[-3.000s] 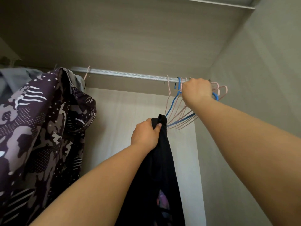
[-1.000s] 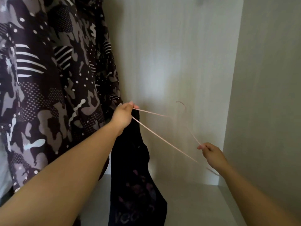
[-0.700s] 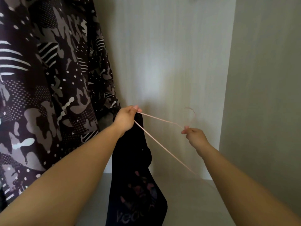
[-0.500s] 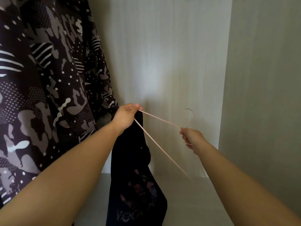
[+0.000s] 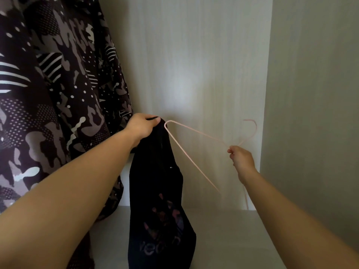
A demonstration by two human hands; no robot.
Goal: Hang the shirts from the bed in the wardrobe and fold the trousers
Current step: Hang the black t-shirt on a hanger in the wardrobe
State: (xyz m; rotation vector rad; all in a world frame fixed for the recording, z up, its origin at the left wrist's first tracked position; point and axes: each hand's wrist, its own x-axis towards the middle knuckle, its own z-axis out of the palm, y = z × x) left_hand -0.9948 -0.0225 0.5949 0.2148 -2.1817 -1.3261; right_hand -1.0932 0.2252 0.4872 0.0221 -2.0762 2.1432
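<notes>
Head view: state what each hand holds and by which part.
The left hand grips the black shirt by its bunched top. The right hand pinches the pink hanger at the neck, just below the hook.

Pale wardrobe shelf point(image 5: 223, 230); black shirt point(image 5: 161, 191) hem perhaps brushing it, contact unclear.

The black shirt point(image 5: 155, 181) is showing a dim pink and purple picture low down, with pale letters under it. The thin hanger point(image 5: 194, 131) is looking light pink. The hanging shirt point(image 5: 48, 94) on the left is showing dark cloth with grey blotches, white stripes and little white dots. The wardrobe back wall point(image 5: 194, 65) is looking pale whitish-grey with faint up-and-down lines.
</notes>
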